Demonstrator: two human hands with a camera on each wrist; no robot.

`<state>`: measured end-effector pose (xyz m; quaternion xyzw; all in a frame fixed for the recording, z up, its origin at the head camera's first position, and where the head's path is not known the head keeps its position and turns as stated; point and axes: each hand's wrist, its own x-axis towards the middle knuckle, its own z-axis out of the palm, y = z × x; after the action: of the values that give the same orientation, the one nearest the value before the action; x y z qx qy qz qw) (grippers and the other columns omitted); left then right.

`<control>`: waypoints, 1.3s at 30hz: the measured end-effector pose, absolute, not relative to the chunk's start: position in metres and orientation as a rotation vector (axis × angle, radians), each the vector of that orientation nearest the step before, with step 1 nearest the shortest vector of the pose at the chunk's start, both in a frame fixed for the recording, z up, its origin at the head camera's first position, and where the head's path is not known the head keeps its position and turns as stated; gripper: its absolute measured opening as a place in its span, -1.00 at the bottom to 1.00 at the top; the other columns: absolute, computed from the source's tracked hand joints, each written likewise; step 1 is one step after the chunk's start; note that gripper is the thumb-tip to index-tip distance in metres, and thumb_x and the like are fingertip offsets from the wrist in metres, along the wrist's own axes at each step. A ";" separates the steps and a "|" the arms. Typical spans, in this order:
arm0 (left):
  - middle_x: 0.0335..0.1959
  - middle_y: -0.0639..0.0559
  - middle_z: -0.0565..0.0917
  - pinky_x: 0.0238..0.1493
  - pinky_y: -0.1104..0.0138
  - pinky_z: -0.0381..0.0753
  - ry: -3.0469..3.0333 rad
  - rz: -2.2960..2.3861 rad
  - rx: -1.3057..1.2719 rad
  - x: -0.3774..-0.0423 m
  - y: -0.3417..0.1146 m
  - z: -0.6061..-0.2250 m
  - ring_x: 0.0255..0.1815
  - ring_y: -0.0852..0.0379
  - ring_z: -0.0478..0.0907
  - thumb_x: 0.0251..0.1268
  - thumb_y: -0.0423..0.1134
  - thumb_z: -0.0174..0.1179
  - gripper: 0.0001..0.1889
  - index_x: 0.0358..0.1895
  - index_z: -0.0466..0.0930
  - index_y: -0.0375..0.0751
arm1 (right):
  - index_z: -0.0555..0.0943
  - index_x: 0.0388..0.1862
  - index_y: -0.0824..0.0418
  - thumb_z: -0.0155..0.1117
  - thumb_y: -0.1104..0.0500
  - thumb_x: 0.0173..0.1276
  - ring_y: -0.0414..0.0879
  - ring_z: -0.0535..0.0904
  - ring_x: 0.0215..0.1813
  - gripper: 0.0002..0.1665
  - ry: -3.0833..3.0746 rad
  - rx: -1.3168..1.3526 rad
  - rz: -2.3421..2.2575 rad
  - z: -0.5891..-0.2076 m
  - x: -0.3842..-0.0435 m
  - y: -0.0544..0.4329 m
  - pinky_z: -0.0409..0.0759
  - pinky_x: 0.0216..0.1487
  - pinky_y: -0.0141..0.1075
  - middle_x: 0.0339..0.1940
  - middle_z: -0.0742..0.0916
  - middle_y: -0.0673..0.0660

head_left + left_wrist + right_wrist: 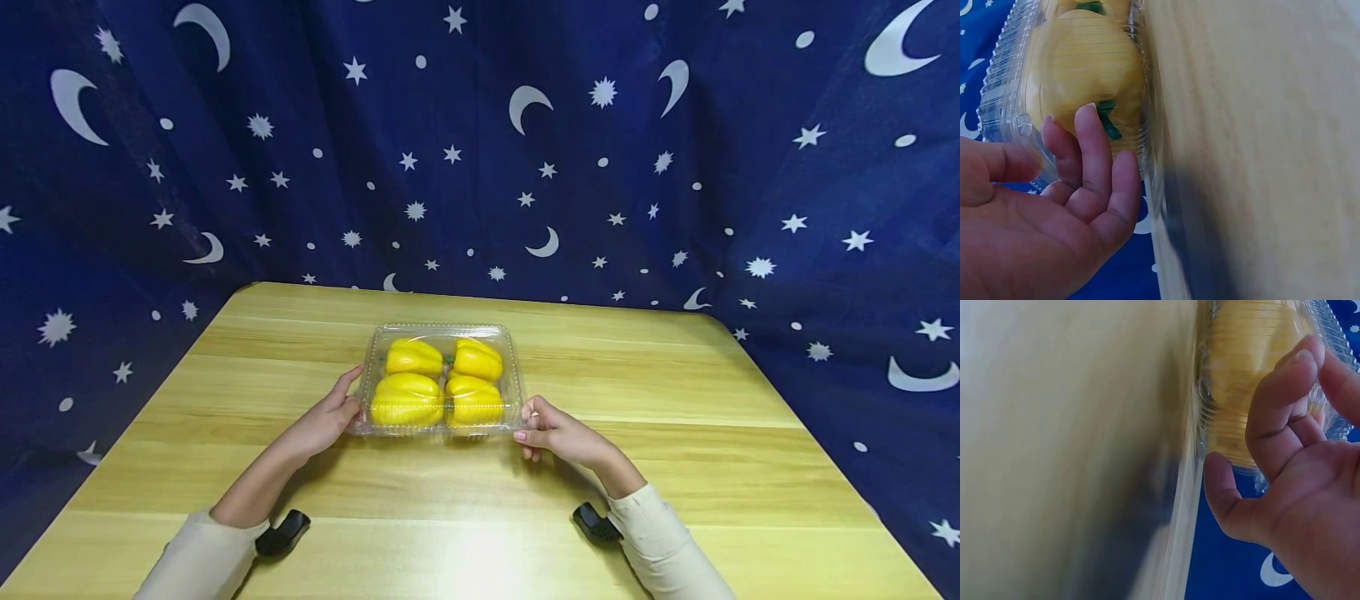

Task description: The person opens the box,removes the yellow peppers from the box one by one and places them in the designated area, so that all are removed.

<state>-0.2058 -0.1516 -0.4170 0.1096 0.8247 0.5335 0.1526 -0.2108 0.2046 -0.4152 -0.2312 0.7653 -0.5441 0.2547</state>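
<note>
A clear plastic clamshell box (516, 375) is on the table with its lid down. Inside sit several yellow bell peppers (407, 402), and green stems (1109, 119) show through the side wall in the left wrist view. My left hand (324, 421) holds the box's left edge near the front corner, thumb at the rim and fingers bent against the side. At the opposite front corner, my right hand (561, 433) pinches the rim between thumb and forefinger; its other fingers (1222, 487) curl loosely below.
The light wooden table (675, 467) stretches out on both sides of the box. A dark blue curtain (480, 150) with moons and stars hangs behind it and along the sides. Black wrist devices (283, 533) sit by both sleeves.
</note>
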 end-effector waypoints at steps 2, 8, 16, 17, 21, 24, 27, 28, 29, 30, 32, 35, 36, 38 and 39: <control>-0.44 -0.04 0.34 -0.19 0.28 0.41 2.363 1.532 0.315 -0.206 -0.151 -0.417 -0.35 0.09 0.33 0.35 -0.39 -0.35 -0.36 0.41 -0.43 -0.30 | 0.11 -0.27 0.27 -0.02 0.30 0.37 -0.18 0.44 -0.54 -0.77 2.068 -0.637 -1.470 -0.416 -0.211 0.205 0.46 -0.48 -0.39 -0.59 0.50 0.05; -0.46 -0.03 0.33 -0.22 0.26 0.39 2.364 1.525 0.327 -0.205 -0.152 -0.418 -0.39 0.09 0.31 0.36 -0.39 -0.36 -0.36 0.42 -0.44 -0.28 | 0.10 -0.29 0.25 -0.05 0.27 0.40 -0.23 0.37 -0.67 -0.78 2.082 -0.682 -1.412 -0.417 -0.209 0.206 0.39 -0.58 -0.40 -0.70 0.46 0.01; -0.50 -0.03 0.35 -0.18 0.24 0.37 2.364 1.496 0.378 -0.204 -0.154 -0.417 -0.40 0.08 0.32 0.39 -0.40 -0.38 -0.36 0.41 -0.50 -0.26 | 0.10 -0.38 0.25 -0.14 0.33 0.41 -0.25 0.32 -0.68 -0.80 2.094 -0.726 -1.419 -0.417 -0.210 0.203 0.37 -0.60 -0.43 -0.73 0.40 0.00; -0.49 -0.03 0.37 -0.16 0.24 0.39 2.357 1.499 0.387 -0.204 -0.154 -0.417 -0.39 0.08 0.34 0.39 -0.40 -0.37 -0.36 0.41 -0.51 -0.27 | 0.10 -0.41 0.25 -0.16 0.35 0.41 -0.25 0.32 -0.67 -0.80 2.104 -0.734 -1.432 -0.418 -0.210 0.202 0.36 -0.60 -0.44 -0.72 0.38 0.00; -0.47 -0.05 0.41 -0.12 0.23 0.42 2.327 1.518 0.418 -0.204 -0.157 -0.415 -0.36 0.07 0.38 0.41 -0.41 -0.37 -0.36 0.39 -0.55 -0.31 | 0.11 -0.44 0.31 -0.22 0.39 0.41 -0.26 0.30 -0.65 -0.81 2.160 -0.763 -1.437 -0.419 -0.211 0.199 0.36 -0.61 -0.44 -0.71 0.35 0.01; -0.48 -0.05 0.41 -0.13 0.23 0.41 2.329 1.523 0.429 -0.203 -0.159 -0.414 -0.37 0.07 0.38 0.42 -0.40 -0.37 -0.36 0.39 -0.55 -0.32 | 0.15 -0.40 0.34 -0.19 0.37 0.42 -0.26 0.32 -0.65 -0.84 2.176 -0.759 -1.407 -0.417 -0.211 0.197 0.38 -0.61 -0.43 -0.71 0.36 0.01; -0.48 -0.05 0.40 -0.15 0.22 0.41 2.331 1.531 0.435 -0.204 -0.159 -0.415 -0.38 0.08 0.38 0.43 -0.41 -0.37 -0.37 0.39 -0.54 -0.34 | 0.16 -0.38 0.33 -0.15 0.33 0.42 -0.25 0.33 -0.66 -0.83 2.173 -0.736 -1.390 -0.413 -0.210 0.199 0.39 -0.60 -0.42 -0.72 0.37 0.01; -0.49 -0.05 0.40 -0.15 0.22 0.41 2.333 1.532 0.435 -0.204 -0.159 -0.415 -0.38 0.08 0.38 0.43 -0.41 -0.37 -0.37 0.39 -0.53 -0.34 | 0.17 -0.37 0.33 -0.12 0.31 0.42 -0.24 0.33 -0.65 -0.83 2.174 -0.727 -1.383 -0.413 -0.210 0.200 0.39 -0.60 -0.42 -0.71 0.38 0.01; -0.49 -0.05 0.40 -0.15 0.22 0.41 2.334 1.533 0.437 -0.204 -0.159 -0.415 -0.38 0.08 0.38 0.43 -0.41 -0.37 -0.37 0.39 -0.53 -0.34 | 0.17 -0.36 0.33 -0.10 0.29 0.42 -0.24 0.34 -0.65 -0.82 2.177 -0.717 -1.376 -0.412 -0.210 0.201 0.40 -0.59 -0.41 -0.71 0.39 0.01; -0.49 -0.05 0.41 -0.15 0.22 0.41 2.335 1.533 0.437 -0.204 -0.159 -0.415 -0.38 0.08 0.38 0.43 -0.41 -0.37 -0.37 0.39 -0.52 -0.34 | 0.18 -0.34 0.33 -0.08 0.27 0.42 -0.23 0.35 -0.64 -0.81 2.182 -0.705 -1.370 -0.410 -0.210 0.202 0.41 -0.58 -0.39 -0.70 0.40 0.01; -0.49 -0.04 0.41 -0.15 0.23 0.41 2.338 1.532 0.442 -0.204 -0.159 -0.415 -0.38 0.08 0.39 0.43 -0.41 -0.36 -0.37 0.39 -0.52 -0.34 | 0.21 -0.28 0.37 -0.03 0.24 0.40 -0.21 0.36 -0.62 -0.80 2.199 -0.688 -1.363 -0.409 -0.211 0.205 0.43 -0.56 -0.36 -0.68 0.42 0.02; -0.50 -0.04 0.41 -0.13 0.23 0.40 2.336 1.531 0.445 -0.205 -0.159 -0.415 -0.38 0.07 0.39 0.43 -0.40 -0.36 -0.37 0.40 -0.52 -0.32 | 0.24 -0.15 0.41 0.02 0.25 0.37 -0.19 0.37 -0.59 -0.75 2.235 -0.662 -1.384 -0.407 -0.212 0.209 0.46 -0.54 -0.31 -0.64 0.44 0.04; -0.49 -0.04 0.41 -0.12 0.22 0.40 2.335 1.530 0.442 -0.205 -0.159 -0.415 -0.38 0.07 0.39 0.43 -0.39 -0.36 -0.37 0.40 -0.52 -0.31 | 0.24 -0.12 0.42 0.03 0.26 0.36 -0.18 0.38 -0.58 -0.73 2.240 -0.658 -1.396 -0.407 -0.213 0.210 0.47 -0.52 -0.30 -0.63 0.44 0.05; -0.49 -0.03 0.41 -0.08 0.21 0.40 2.334 1.525 0.436 -0.205 -0.160 -0.414 -0.37 0.07 0.40 0.43 -0.39 -0.37 -0.37 0.40 -0.52 -0.30 | 0.23 -0.07 0.44 0.04 0.28 0.35 -0.16 0.40 -0.57 -0.70 2.249 -0.652 -1.414 -0.407 -0.214 0.211 0.48 -0.49 -0.29 -0.62 0.46 0.09; -0.49 -0.03 0.41 -0.07 0.21 0.40 2.333 1.523 0.432 -0.206 -0.160 -0.414 -0.36 0.07 0.40 0.44 -0.38 -0.37 -0.37 0.40 -0.51 -0.29 | 0.23 -0.05 0.43 0.04 0.29 0.35 -0.15 0.41 -0.56 -0.69 2.248 -0.653 -1.423 -0.407 -0.215 0.211 0.49 -0.46 -0.28 -0.60 0.47 0.11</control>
<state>-0.2056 -0.1602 -0.4143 0.1512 0.8167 0.5332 0.1606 -0.2149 0.2107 -0.4069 -0.2335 0.8040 -0.5091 0.1997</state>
